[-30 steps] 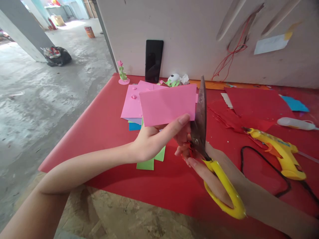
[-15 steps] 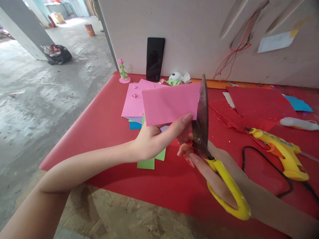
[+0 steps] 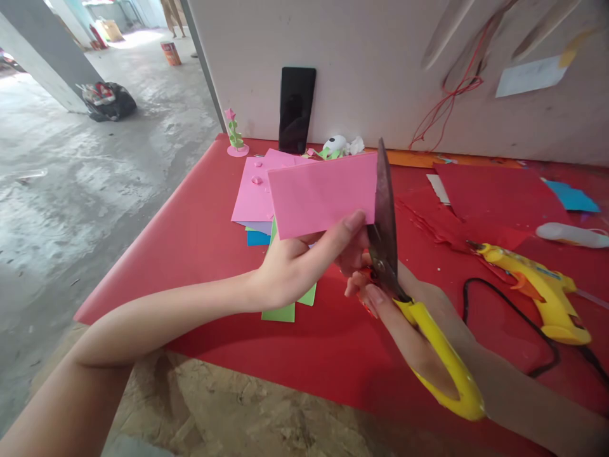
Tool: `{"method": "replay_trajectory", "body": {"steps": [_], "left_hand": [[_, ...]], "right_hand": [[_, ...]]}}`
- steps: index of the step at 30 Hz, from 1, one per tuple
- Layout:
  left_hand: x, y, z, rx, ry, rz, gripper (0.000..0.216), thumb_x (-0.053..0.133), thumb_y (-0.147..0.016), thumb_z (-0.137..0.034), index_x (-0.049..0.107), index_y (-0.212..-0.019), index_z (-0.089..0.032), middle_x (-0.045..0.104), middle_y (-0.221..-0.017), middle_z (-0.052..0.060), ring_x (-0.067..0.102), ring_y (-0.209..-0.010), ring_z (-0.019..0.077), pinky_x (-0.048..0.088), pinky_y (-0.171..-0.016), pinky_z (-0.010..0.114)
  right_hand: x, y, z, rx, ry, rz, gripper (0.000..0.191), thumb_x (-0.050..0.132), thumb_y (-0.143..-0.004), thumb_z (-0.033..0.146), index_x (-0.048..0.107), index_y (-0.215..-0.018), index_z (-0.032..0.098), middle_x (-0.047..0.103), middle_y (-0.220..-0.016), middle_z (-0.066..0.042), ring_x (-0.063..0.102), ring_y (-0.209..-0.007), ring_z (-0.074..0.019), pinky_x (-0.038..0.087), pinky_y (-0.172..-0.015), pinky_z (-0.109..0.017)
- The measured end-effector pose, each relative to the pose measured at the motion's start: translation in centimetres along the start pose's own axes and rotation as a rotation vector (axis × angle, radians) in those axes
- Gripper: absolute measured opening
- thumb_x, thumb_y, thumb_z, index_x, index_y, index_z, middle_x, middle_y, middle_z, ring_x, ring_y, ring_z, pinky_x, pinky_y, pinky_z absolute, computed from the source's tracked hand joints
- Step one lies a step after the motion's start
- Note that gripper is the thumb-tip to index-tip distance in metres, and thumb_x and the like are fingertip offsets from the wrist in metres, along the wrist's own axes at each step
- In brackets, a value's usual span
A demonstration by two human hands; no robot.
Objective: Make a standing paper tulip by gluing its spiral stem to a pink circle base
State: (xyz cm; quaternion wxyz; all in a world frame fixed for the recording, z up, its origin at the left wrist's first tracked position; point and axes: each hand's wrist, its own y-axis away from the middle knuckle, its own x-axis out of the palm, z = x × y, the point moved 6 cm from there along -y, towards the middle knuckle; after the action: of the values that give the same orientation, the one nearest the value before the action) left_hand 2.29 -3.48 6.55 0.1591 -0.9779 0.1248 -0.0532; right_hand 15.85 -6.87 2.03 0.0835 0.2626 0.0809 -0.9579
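Observation:
My left hand point(image 3: 304, 263) pinches a pink piece of paper point(image 3: 323, 195) along its lower edge, thumb in front and fingers behind. Yellow-handled scissors point(image 3: 384, 222) are gripped in my right hand point(image 3: 394, 324), with the thumb through the yellow loop. Their dark blade stands nearly upright along the paper's right edge. The other blade is hidden behind the paper, if it lies there. Below and behind the left hand, green paper point(image 3: 279, 313) rests on the red-covered table point(image 3: 214, 336). A stack of pink sheets point(image 3: 247, 197) with small pink bits lies behind the held paper.
A black phone point(image 3: 297, 111) leans on the back panel, beside a small paper flower point(image 3: 234, 133). To the right lie a yellow glue gun point(image 3: 537, 285) with its black cord, a white bottle point(image 3: 571, 235), red sheets point(image 3: 495, 193) and blue paper point(image 3: 573, 195).
The paper and scissors have shifted slightly left. The scissors' handle loop has swung a little to the right and looks narrower. Both hands keep their hold.

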Motion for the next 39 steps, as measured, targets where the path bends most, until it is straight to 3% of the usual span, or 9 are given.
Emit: {"method": "replay_trajectory", "body": {"steps": [4,7,13,20,25,31,36,39], "left_hand": [[-0.1,0.1,0.4,-0.035,0.0,-0.019,0.039,0.053,-0.087,-0.048,0.057,-0.064,-0.016,0.061,-0.054,-0.002,0.06,-0.049,0.0073,0.053,-0.052,0.019],[0.0,0.1,0.5,-0.026,0.013,-0.011,0.04,0.053,-0.087,-0.049,0.057,-0.065,-0.016,0.06,-0.055,-0.002,0.059,-0.05,0.007,0.053,-0.053,0.019],[0.1,0.3,0.5,-0.004,0.034,0.008,0.037,0.051,-0.09,-0.045,0.058,-0.067,-0.017,0.061,-0.056,-0.002,0.06,-0.05,0.0068,0.054,-0.054,0.018],[-0.2,0.2,0.4,-0.026,0.037,-0.003,0.032,0.053,-0.09,-0.038,0.059,-0.066,-0.017,0.061,-0.056,-0.002,0.059,-0.051,0.0069,0.053,-0.052,0.019],[-0.4,-0.1,0.0,0.031,0.081,0.003,0.029,0.053,-0.09,-0.03,0.059,-0.065,-0.017,0.058,-0.054,-0.004,0.058,-0.049,0.0058,0.053,-0.053,0.018],[-0.7,-0.4,-0.4,0.091,0.092,0.009,0.029,0.055,-0.09,-0.028,0.059,-0.063,-0.017,0.059,-0.052,-0.006,0.057,-0.047,0.0043,0.051,-0.05,0.017],[-1.3,-0.8,-0.3,0.085,0.043,-0.007,0.037,0.055,-0.089,-0.036,0.059,-0.058,-0.017,0.059,-0.05,-0.004,0.057,-0.046,0.0058,0.05,-0.048,0.019],[-1.5,-0.9,-0.5,0.12,0.041,-0.008,0.041,0.055,-0.089,-0.038,0.057,-0.054,-0.017,0.059,-0.049,-0.004,0.056,-0.046,0.0051,0.049,-0.05,0.019]], "right_hand": [[-0.1,0.3,-0.1,0.053,-0.001,0.071,0.026,0.042,-0.09,0.041,0.05,-0.104,0.021,0.062,-0.074,-0.002,0.062,-0.065,-0.0114,0.049,-0.051,-0.018],[-0.1,0.1,0.9,-0.055,0.08,0.117,0.026,0.038,-0.094,0.042,0.051,-0.099,0.02,0.056,-0.065,0.001,0.057,-0.056,-0.0087,0.044,-0.047,-0.016],[-0.3,0.0,2.2,-0.234,0.196,0.049,0.016,0.038,-0.098,0.033,0.047,-0.093,0.021,0.05,-0.058,0.008,0.041,-0.042,-0.002,0.035,-0.044,-0.012],[-0.7,0.3,2.6,-0.251,0.199,-0.075,0.015,0.038,-0.098,0.031,0.047,-0.092,0.02,0.046,-0.055,0.008,0.042,-0.044,-0.0021,0.036,-0.045,-0.011],[-1.2,-0.2,3.5,-0.382,0.267,-0.044,0.012,0.04,-0.096,0.025,0.046,-0.089,0.019,0.049,-0.052,0.008,0.043,-0.039,-0.0016,0.033,-0.041,-0.01],[-1.6,-0.1,3.7,-0.51,0.313,-0.152,0.015,0.043,-0.097,0.027,0.048,-0.085,0.02,0.048,-0.051,0.009,0.043,-0.038,-0.0001,0.034,-0.043,-0.01],[-1.9,-0.1,3.6,-0.535,0.309,-0.15,0.016,0.044,-0.097,0.027,0.05,-0.084,0.019,0.048,-0.052,0.009,0.04,-0.039,0.0002,0.033,-0.043,-0.01],[-1.6,-0.5,3.1,-0.44,0.21,-0.048,0.01,0.046,-0.095,0.026,0.051,-0.088,0.021,0.053,-0.057,0.009,0.042,-0.04,0.0002,0.036,-0.044,-0.009]]}}
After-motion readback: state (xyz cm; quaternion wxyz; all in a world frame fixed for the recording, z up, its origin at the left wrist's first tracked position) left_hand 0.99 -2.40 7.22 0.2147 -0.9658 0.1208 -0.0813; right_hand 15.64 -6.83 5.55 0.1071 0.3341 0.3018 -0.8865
